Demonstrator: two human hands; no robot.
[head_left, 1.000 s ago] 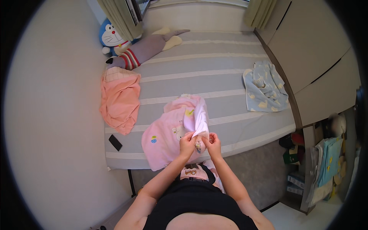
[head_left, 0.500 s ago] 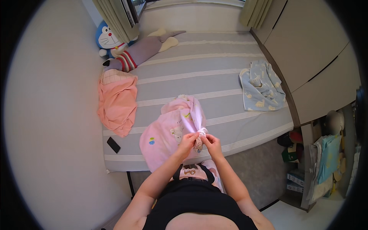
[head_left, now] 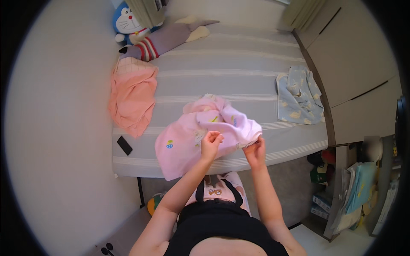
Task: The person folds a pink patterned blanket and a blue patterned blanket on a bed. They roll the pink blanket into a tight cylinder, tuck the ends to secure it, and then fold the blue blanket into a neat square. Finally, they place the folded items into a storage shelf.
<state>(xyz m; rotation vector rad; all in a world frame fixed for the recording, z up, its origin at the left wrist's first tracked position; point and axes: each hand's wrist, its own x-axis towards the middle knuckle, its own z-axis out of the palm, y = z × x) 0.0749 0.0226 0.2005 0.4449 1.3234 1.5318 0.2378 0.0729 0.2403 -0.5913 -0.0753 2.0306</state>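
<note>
A pink cloth (head_left: 180,141) printed with small cartoon figures lies loosely heaped at the bed's near edge, its right part lifted and spread. My right hand (head_left: 256,152) grips the raised right edge of this cloth, the fingers partly hidden behind the fabric. My left hand (head_left: 211,145) is over the middle of the cloth, fingers curled toward the thumb. Whether any fabric lies in that pinch is hidden.
The striped grey bed (head_left: 239,81) carries a peach cloth (head_left: 134,100) at left, a black phone (head_left: 124,145), and a blue patterned cloth (head_left: 299,96) at right. Plush toys (head_left: 168,40) lie in the far left corner. Cabinets (head_left: 354,64) and shelves line the right side.
The knotted, bunched end of the pink cloth has come loose and spread out. My right hand has moved right with its edge, and my hands are farther apart. The view has shifted slightly.
</note>
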